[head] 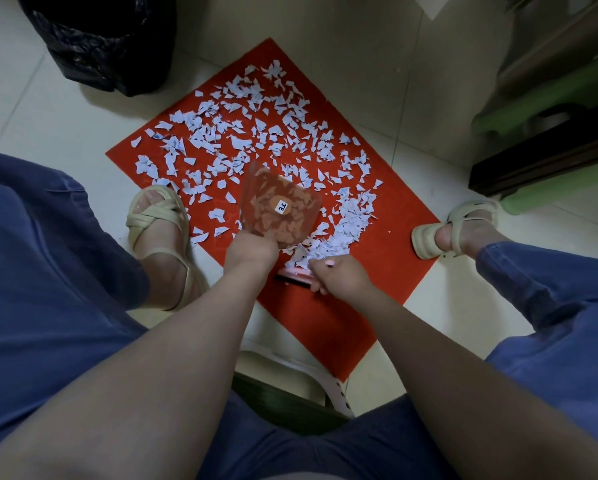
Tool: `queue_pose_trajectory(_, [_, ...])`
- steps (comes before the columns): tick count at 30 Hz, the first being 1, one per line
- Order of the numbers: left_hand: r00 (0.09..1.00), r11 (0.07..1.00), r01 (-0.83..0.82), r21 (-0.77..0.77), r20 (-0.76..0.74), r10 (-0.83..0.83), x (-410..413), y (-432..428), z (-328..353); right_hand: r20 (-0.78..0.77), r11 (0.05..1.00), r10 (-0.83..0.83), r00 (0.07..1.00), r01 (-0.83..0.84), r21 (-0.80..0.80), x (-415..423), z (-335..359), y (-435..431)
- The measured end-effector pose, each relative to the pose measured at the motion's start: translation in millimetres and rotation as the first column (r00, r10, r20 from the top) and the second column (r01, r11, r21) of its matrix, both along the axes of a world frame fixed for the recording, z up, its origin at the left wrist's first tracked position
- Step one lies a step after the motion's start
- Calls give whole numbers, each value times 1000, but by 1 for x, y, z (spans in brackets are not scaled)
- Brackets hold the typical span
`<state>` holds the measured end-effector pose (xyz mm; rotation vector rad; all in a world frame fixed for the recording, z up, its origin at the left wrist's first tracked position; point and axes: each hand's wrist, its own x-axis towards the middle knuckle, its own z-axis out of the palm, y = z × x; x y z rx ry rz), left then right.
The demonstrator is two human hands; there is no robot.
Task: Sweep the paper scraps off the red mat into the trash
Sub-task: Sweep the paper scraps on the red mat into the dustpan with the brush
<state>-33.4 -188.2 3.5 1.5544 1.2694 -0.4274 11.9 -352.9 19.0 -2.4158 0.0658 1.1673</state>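
Forearms (193,358) nearest; left hand (250,250) grips dustpan (273,192), right hand (339,277) grips brush (294,275); scrap pile (344,230) lies just beyond brush, right of dustpan.

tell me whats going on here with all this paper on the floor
A seated person is sweeping paper scraps off a red mat. The left hand holds a clear dustpan over the mat, and the right hand grips a small pink brush beside a heap of gathered scraps. Most scraps still lie scattered across the mat. The black trash bag stands beyond it on the left.
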Motion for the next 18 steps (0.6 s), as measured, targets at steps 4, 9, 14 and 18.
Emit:
queue_pose_trajectory(4, [999,999,-32,-13,9,32,-1,1,-5,186,997,-63,981,55,48,8,7,-1])
queue_pose_trajectory(9, [994,993,-108,-56,12,109,1,1,-11,139,995,-59,989,46,90,21,14,-6])
queue_pose_trajectory(14, [995,994,-99,-53,-13,98,1,1,-10,-9,978,203,979,-203,-54,10,-1,5])
queue_pose_trajectory(18, [995,994,-100,-50,-8,100,0,0,-11,153,989,143,978,-135,-60,9,-1,5])
